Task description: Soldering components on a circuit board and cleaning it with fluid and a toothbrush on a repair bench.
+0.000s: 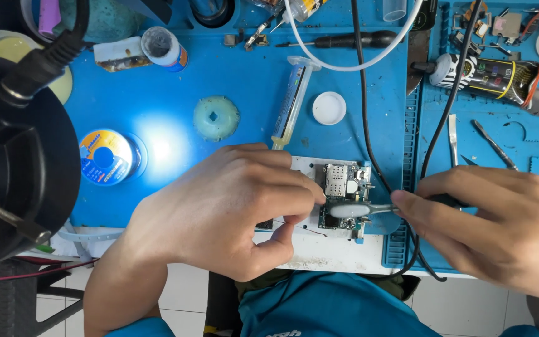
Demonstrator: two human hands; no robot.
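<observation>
Blue mat (232, 81) sits under my left hand (219, 209), which pins the small circuit board (342, 181) so it stays put while my right hand (494, 224) grips a metal tool (360, 210) touching it.

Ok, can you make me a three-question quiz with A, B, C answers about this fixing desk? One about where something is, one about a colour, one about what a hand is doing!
1. Where does the solder spool lie?
A. left of the left hand
B. on the circuit board
C. beside the right hand

2. What colour is the work mat?
A. red
B. blue
C. yellow

3. What is the right hand doing?
A. lying flat and open
B. gripping a slim tool
C. holding the syringe

Answers:
1 A, the spool sits on the mat left of the left hand.
2 B, the mat is blue all over.
3 B, its fingers close on a slim tool whose tip meets the circuit board; the syringe lies untouched above.
</observation>
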